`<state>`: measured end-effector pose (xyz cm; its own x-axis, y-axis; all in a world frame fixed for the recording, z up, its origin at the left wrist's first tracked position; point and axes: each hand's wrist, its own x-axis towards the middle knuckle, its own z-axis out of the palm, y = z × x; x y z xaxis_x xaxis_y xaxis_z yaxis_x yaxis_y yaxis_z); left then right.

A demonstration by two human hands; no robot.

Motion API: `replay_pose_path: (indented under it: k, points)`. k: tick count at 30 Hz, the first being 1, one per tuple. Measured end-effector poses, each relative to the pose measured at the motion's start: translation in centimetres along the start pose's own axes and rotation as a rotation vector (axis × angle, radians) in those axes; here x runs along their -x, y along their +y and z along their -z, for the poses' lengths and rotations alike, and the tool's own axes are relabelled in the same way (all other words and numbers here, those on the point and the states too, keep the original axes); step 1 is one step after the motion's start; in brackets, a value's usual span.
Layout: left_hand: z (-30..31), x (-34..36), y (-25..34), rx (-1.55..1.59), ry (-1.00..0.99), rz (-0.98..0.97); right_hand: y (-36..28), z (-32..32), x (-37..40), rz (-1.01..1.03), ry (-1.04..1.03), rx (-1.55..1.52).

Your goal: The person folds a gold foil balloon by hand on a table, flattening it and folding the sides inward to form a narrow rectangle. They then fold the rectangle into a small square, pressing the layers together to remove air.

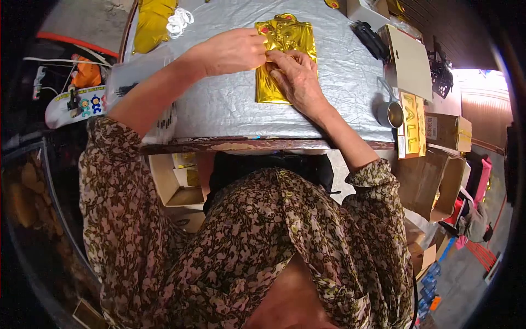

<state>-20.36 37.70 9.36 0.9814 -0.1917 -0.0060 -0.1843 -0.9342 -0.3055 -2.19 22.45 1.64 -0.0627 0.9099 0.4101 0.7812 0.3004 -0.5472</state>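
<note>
A flat, shiny gold foil piece (274, 92) lies on the table, its upper part raised in a pattern with small red spots. Over its left edge is my left hand (240, 52), closed with the fingertips pinched together. My right hand (300, 81) comes in from the other side and rests over the foil, fingers bent and pressed together, the tips meeting those of my left hand. I cannot tell what is pinched between them; the fingers hide it.
A silvery cloth covers the table (219, 118). At the back left are gold foil packs (152, 24) and a bundle of white cord (179, 23). Toward the right sit a black object (370, 40), a metal cup (390, 114) and a gold-lettered pack (411, 123). Cardboard boxes (424, 178) stand beyond the edge.
</note>
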Motion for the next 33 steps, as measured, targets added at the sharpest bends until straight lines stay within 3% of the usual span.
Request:
replay_pose_path:
  k: [4, 8, 10, 17, 19, 23, 25, 33]
  points:
    - [0.8, -0.9, 0.3, -0.048, 0.053, -0.079, 0.2, -0.1, 0.2, -0.021, 0.001, -0.026]
    - [-0.4, -0.4, 0.6, 0.185, 0.176, -0.031, 0.2, -0.2, 0.4, -0.05, 0.061, -0.039]
    - [-0.6, 0.0, 0.8, 0.254, 0.081, 0.053, 0.4, -0.4, 0.3, -0.04, 0.078, -0.04]
    - [-0.6, 0.4, 0.6, 0.272, 0.098, 0.064, 0.3, -0.1, 0.3, -0.041, 0.085, -0.09]
    - [-0.8, -0.2, 0.5, 0.235, -0.05, 0.023, 0.6, -0.3, 0.5, -0.023, 0.051, -0.058]
    - [-0.8, -0.4, 0.5, 0.174, -0.128, 0.005, 0.8, -0.4, 0.4, -0.032, 0.044, -0.062]
    - [-1.3, -0.1, 1.1, 0.195, 0.025, 0.049, 0.7, -0.2, 0.4, -0.044, 0.017, -0.081]
    - [-3.6, 1.0, 2.5, 0.341, 0.263, 0.281, 0.0, 0.4, 0.5, -0.05, -0.01, -0.068]
